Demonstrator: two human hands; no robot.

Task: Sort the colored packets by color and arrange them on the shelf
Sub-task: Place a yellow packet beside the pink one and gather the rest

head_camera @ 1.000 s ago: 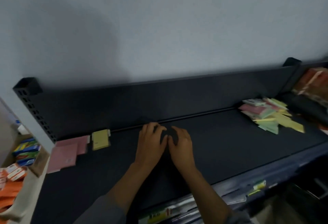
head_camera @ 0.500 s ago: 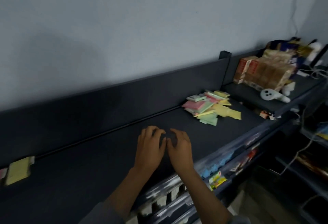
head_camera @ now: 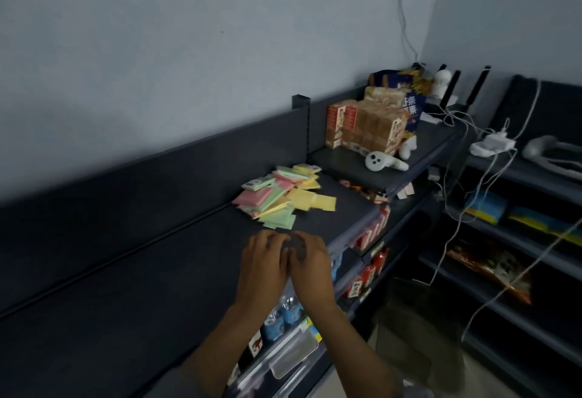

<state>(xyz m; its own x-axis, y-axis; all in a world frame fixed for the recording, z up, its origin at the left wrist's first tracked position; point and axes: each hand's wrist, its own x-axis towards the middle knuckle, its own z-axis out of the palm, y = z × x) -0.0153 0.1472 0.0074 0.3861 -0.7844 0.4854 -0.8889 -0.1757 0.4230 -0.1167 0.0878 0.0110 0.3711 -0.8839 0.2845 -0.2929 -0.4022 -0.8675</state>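
**Two hands side by side, pile of packets beyond**

Both hands rest together over the front part of the dark shelf (head_camera: pixel 132 287) — the left hand (head_camera: pixel 264 267) and the right hand (head_camera: pixel 311 267) touch at the thumbs, fingers loosely curled, holding nothing. Near them, further back on the same shelf, lies a mixed heap of colored packets (head_camera: pixel 283 199) — pink, green and yellow overlapping. Brown boxes (head_camera: pixel 365 126) and a white controller (head_camera: pixel 382 161) sit on the neighbouring shelf.

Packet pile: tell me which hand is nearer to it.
Right, only slightly. The right hand sits just below the packet pile; the left hand lies beside it, slightly farther left.
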